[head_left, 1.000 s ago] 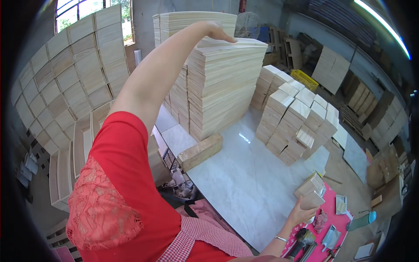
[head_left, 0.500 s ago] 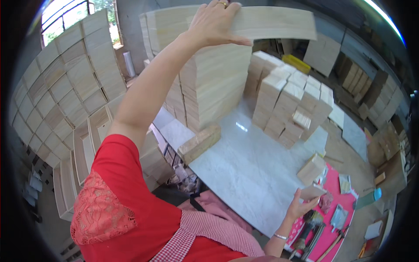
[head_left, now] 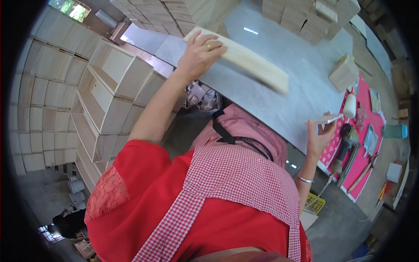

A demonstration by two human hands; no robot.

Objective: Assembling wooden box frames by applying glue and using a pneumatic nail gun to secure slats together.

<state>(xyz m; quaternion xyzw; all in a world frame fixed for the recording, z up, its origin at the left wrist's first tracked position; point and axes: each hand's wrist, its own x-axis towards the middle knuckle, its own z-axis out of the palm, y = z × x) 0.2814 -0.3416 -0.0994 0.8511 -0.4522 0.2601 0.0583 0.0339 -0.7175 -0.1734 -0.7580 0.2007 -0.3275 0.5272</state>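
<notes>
A long pale wooden board, its far end smeared by motion, is tilted over the worktable. My left hand, a ring on one finger, is closed around the board's left end. At the right edge of the table my right hand pinches a small, thin, flat pale pad between thumb and fingers. What the pad is made of cannot be made out. The pad and the board are apart.
A pink cloth with brushes and tools lies to the right, a white roller-shaped piece on it. Beside it stands a wooden block. Stacked wooden blocks fill the far side. Wooden drawer boxes are piled at left.
My left hand has brought the board from the top of the tall stack down and nearer, over the table. My right hand still holds the pad, now turned nearly edge-on. The view has tilted down.
</notes>
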